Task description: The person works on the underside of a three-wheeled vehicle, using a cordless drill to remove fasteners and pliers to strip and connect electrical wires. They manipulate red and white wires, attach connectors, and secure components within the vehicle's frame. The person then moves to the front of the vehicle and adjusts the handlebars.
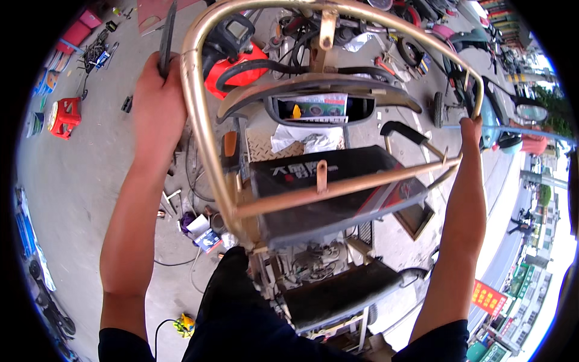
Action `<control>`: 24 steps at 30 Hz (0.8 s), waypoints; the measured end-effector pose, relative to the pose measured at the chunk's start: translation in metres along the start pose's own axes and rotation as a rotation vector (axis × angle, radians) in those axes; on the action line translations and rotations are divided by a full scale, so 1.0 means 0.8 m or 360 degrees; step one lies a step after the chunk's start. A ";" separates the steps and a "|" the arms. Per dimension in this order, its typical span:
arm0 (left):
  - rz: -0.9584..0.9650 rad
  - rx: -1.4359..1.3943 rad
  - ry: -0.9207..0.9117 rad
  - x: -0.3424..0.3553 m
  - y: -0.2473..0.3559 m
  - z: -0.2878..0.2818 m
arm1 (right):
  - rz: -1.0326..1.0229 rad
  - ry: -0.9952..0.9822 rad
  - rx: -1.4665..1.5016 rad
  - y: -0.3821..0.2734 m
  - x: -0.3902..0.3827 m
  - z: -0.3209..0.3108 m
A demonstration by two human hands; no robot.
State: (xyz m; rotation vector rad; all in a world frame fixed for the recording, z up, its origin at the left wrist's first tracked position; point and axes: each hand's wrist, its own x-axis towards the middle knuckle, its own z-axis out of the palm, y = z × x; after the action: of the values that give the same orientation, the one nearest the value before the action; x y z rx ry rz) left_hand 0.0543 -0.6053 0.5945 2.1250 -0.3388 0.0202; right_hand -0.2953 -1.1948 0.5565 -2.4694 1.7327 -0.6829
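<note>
A gold-coloured tubular metal frame [194,108] spans the view in front of me, above a vehicle with a black padded seat [356,190]. My left hand [158,99] is closed around a dark, narrow metal bar [168,36] that points up and away. The same hand lies against the frame's left tube; whether it also grips the tube is hidden. At the far right, my right hand [471,128] is closed on the frame's right-hand tube, its fingers partly hidden. A crossbar [338,185] with a small upright tab runs over the seat.
Beyond the frame are an open dashboard compartment [356,110] and a red and black front part [236,67]. A red stool [65,117] stands left. Tools, cables and small boxes [207,234] litter the floor. A second black seat [344,294] is near my legs; parked scooters [494,111] stand right.
</note>
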 end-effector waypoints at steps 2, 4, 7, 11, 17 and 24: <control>0.0080 0.0013 0.0004 -0.001 0.004 -0.002 | -0.0256 0.0080 0.0204 -0.018 -0.064 -0.020; 0.0077 0.0094 0.0012 0.002 0.006 -0.001 | -0.0176 -0.0318 0.0163 -0.023 -0.124 -0.060; 0.0106 0.0073 0.0037 0.002 0.006 0.003 | -0.0498 -0.0414 0.0180 -0.013 -0.278 -0.095; 0.0013 -0.0042 -0.0078 0.014 -0.008 0.005 | -0.0161 -0.0249 0.0608 0.001 -0.513 -0.156; 0.0204 -0.0228 0.0009 0.051 -0.044 0.031 | 0.0812 -0.0497 0.1246 -0.016 -0.767 -0.253; -0.0501 -0.0874 -0.0503 0.030 -0.200 -0.001 | 0.1142 -0.0203 0.1482 -0.042 -0.936 -0.336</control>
State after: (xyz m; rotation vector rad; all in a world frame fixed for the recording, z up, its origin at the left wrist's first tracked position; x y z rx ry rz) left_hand 0.1172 -0.5287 0.4670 1.6077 -0.1622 -0.5369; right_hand -0.5740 -0.4491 0.5650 -1.1616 1.5539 -0.9104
